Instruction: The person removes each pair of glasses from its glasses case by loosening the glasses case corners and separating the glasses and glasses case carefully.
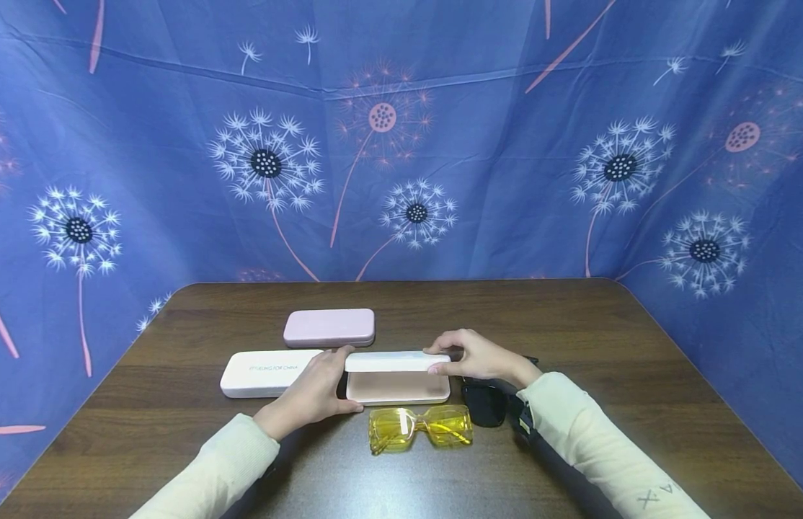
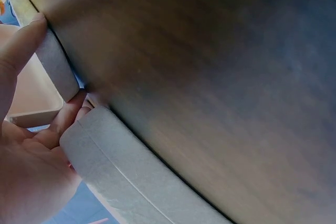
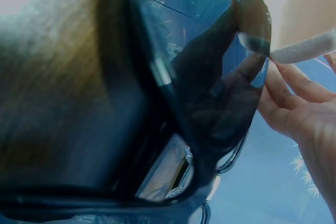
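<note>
A white glasses case (image 1: 398, 389) with a beige-pink inside stands partly open in the middle of the table. My left hand (image 1: 316, 389) holds the case's left end, thumb at the front corner and fingers at the back, as the left wrist view shows with the case wall (image 2: 59, 66) between them. At the right end of the raised lid (image 1: 395, 362), my right hand (image 1: 476, 357) pinches it between thumb and fingers. Yellow-tinted glasses (image 1: 419, 428) lie just in front of the case. Black sunglasses (image 1: 484, 404), partly under the right wrist, loom large in the right wrist view.
A closed white glasses case (image 1: 262, 382) with lettering lies left of the open one, partly behind my left hand. Farther back is a closed pink glasses case (image 1: 330, 327). The brown wooden table (image 1: 538, 310) ends at a blue dandelion-print cloth (image 1: 492, 216).
</note>
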A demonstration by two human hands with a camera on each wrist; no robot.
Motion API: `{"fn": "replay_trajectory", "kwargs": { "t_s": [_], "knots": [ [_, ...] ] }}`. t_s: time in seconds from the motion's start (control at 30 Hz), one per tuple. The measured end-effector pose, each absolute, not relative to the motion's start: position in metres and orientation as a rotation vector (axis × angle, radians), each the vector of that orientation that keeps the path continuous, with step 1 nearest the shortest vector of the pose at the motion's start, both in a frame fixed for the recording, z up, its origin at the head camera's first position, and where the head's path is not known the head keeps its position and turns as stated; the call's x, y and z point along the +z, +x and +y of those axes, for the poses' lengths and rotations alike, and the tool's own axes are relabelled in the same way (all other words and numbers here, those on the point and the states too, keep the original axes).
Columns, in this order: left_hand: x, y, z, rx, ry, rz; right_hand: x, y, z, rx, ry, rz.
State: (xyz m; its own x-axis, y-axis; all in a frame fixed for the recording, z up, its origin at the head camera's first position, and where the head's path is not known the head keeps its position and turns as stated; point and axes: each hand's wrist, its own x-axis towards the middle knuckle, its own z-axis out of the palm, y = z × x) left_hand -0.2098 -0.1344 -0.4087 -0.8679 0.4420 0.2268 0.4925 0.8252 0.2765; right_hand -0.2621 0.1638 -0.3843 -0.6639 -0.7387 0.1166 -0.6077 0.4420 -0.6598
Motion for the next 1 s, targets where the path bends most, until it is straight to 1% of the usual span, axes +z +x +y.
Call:
{"fn": "replay_trajectory", "kwargs": {
  "t_s": [0.47, 1.0],
  "knots": [
    [-0.41, -0.209, -0.134, -0.508, -0.755, -2.847, -0.383, -0.256, 0.163, -1.032, -1.212, 2.507],
    [-0.408, -0.209, -0.133, -0.479, -0.74, -2.883, -0.389, -0.242, 0.155, -0.69, -1.208, 2.772]
  ]
}}
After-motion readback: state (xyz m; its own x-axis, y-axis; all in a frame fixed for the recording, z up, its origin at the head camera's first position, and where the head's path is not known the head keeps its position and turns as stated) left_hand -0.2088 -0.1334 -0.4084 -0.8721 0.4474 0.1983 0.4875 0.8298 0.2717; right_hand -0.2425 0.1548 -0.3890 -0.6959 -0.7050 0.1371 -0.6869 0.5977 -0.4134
